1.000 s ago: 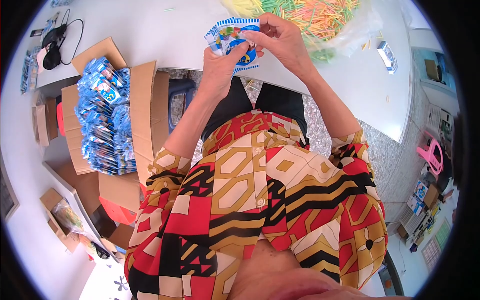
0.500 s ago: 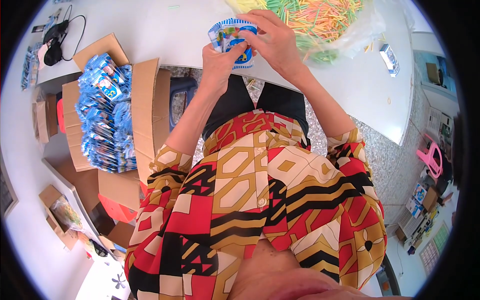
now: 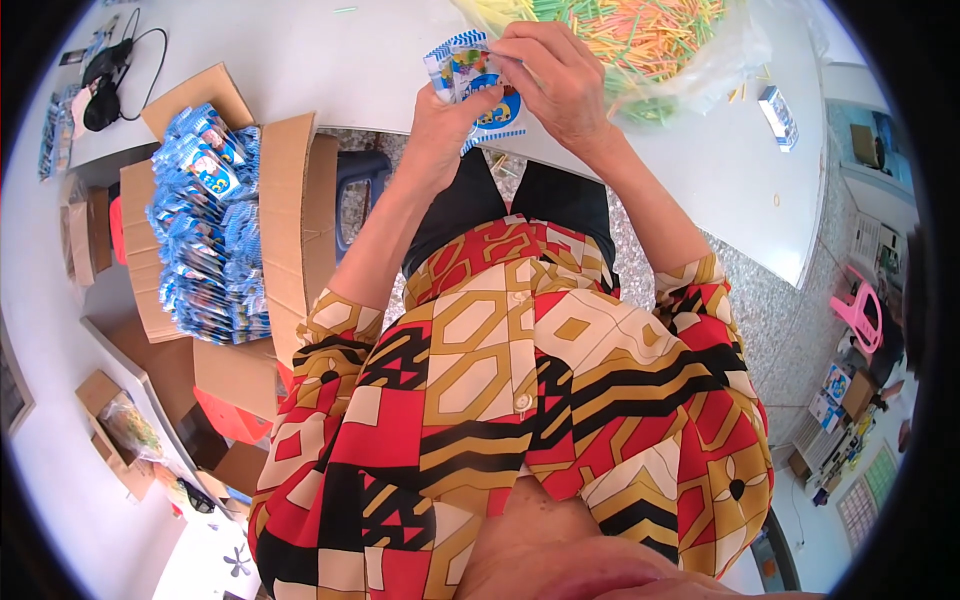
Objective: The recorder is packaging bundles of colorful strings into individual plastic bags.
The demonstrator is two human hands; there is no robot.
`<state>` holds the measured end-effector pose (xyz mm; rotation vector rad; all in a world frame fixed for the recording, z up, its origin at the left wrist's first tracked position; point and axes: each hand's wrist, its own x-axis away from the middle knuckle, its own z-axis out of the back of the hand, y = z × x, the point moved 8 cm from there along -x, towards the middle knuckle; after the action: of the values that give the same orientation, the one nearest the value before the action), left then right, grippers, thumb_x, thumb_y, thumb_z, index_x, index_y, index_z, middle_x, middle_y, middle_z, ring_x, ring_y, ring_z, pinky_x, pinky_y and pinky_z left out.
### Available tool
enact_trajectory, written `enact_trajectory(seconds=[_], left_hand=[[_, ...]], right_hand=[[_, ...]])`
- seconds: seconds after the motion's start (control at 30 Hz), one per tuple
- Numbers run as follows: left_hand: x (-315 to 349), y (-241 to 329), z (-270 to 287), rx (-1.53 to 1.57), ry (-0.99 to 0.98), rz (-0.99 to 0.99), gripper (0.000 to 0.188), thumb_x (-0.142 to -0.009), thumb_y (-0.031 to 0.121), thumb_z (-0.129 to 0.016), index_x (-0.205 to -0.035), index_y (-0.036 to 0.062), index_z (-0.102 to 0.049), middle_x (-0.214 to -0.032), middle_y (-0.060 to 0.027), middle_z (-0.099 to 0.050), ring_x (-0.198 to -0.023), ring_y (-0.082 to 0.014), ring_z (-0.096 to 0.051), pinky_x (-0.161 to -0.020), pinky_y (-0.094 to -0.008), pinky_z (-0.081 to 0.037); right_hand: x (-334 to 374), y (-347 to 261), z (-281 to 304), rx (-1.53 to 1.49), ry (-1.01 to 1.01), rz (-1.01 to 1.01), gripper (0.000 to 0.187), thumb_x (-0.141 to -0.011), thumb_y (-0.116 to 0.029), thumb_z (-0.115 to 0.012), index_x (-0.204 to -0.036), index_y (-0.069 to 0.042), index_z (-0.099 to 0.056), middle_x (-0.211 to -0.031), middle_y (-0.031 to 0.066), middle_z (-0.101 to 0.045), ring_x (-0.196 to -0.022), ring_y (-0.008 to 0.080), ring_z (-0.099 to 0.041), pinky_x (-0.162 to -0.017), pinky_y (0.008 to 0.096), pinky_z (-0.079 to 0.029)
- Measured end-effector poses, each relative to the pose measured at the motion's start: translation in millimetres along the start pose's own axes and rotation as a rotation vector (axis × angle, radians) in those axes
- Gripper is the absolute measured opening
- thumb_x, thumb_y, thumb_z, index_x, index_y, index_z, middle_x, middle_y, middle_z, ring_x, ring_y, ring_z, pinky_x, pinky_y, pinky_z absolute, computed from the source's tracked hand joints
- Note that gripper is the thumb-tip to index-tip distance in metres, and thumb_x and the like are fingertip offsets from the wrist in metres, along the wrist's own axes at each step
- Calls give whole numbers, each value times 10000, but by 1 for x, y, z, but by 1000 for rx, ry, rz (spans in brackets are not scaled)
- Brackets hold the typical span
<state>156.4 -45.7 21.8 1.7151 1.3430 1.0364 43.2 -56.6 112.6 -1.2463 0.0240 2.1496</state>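
Note:
My left hand (image 3: 443, 130) grips a blue-and-white printed plastic packet (image 3: 507, 112) above the table's near edge, its thumb lying across the front. The packet is fanned and creased, and a second one may lie behind it; I cannot tell. From the other side my right hand (image 3: 563, 85) is closed at the packet's right upper edge, thumb and fingers pinched together there. A clear bag (image 3: 705, 85) of thin pastel sticks (image 3: 640, 40), green, yellow and pink, lies just beyond my right hand.
An open cardboard box (image 3: 288, 200) full of similar blue packets (image 3: 205, 235) stands at my left. On the table (image 3: 700, 180) are a small blue-and-white carton (image 3: 778, 118) at right and a black corded item (image 3: 105, 95) at far left. A pink plastic stool (image 3: 858, 312) stands farther right.
The packet has tilted and its printed front shows more openly. My right hand has shifted slightly right, its fingers drawn back from the front toward the packet's edge.

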Motion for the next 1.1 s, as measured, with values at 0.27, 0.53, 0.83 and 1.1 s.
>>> enact_trajectory(seconds=[0.27,0.53,0.83,1.1], left_hand=[[-6,-9,4,205,-11,157,360,-934,232,-543,-1212,12,-484,-1088,-86,-624,-957,-169,-638,-809,-308,-544],[-13,-15,16,79,57,75,323,-917,190,-577,-1180,11,-530,-1070,-92,-642,-927,-176,-657,-774,-303,-554],[-13,-11,19,92,160,66,294,-903,192,-597,-1123,1,-550,-1004,-78,-649,-864,-140,-656,-732,-277,-551],[-17,-13,25,243,142,33,337,-942,235,-530,-1148,-32,-519,-1045,-118,-640,-878,-176,-665,-729,-302,-565]], right_hand=[[22,62,-23,-497,-217,-671,258,-801,-92,-675,-1032,-7,-597,-947,64,-641,-835,127,-614,-689,261,-497],[31,65,-36,-641,-151,-875,302,-771,-78,-691,-1037,7,-578,-860,98,-616,-767,135,-615,-661,257,-484],[57,69,-64,-829,-207,-962,264,-821,-221,-692,-1022,-52,-666,-808,-9,-644,-716,28,-569,-582,186,-476],[45,61,-51,-690,-134,-937,323,-826,-218,-684,-1121,-90,-654,-827,1,-656,-691,32,-576,-544,183,-471]])
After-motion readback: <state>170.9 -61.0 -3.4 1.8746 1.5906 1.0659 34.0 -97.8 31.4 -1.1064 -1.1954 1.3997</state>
